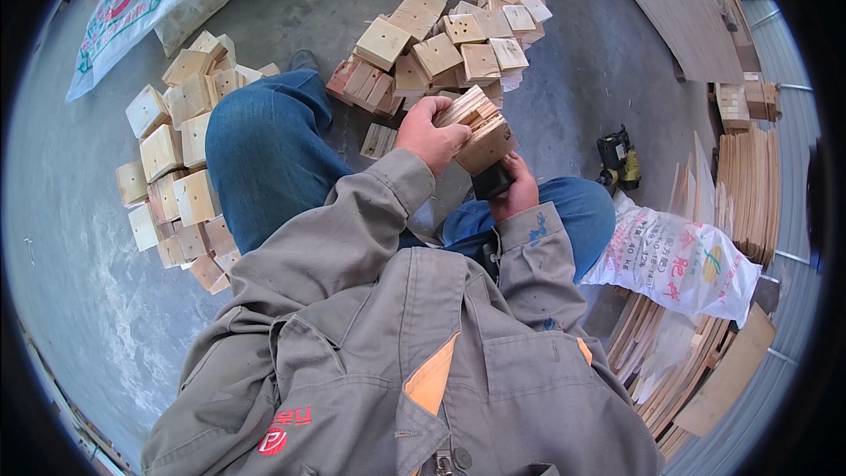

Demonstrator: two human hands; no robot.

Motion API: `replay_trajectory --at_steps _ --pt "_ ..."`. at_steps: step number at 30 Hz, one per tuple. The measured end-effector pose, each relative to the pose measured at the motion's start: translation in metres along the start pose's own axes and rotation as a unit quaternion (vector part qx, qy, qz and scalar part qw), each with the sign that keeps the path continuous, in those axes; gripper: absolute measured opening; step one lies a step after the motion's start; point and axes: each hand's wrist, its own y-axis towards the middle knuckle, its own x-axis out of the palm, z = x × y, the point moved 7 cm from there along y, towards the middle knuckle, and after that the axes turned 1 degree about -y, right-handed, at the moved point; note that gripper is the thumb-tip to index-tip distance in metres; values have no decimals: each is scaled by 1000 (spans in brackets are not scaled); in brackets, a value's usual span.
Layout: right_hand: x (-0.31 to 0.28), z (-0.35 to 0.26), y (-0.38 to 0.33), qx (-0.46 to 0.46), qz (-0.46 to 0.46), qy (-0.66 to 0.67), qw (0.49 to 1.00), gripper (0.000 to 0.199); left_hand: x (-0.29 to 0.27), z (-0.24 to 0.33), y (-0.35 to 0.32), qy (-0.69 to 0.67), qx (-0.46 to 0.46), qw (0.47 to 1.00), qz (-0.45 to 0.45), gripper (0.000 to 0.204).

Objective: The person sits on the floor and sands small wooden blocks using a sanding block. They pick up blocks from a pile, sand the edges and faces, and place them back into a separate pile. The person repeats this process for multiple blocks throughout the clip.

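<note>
Centre frame, left hand (430,135) fingers grip a stack of wooden blocks (480,130); right hand (515,192) clasps a dark tool (491,182) beneath (edges best kept flush, I'd say).

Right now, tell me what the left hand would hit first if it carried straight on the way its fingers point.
The left hand already grips the wooden block; its fingers point right, into that block, so it meets the block first.
</note>
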Motion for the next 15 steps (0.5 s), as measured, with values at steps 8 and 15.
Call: replay_trajectory --at_steps 8,15 --pt "-1 -1 0 -8 12 -21 1000 42 -1 -5 2 -26 7 999 18 63" --pt "1 -2 -1 -14 17 -18 1000 42 1 -5 1 -25 -5 1000 4 62"
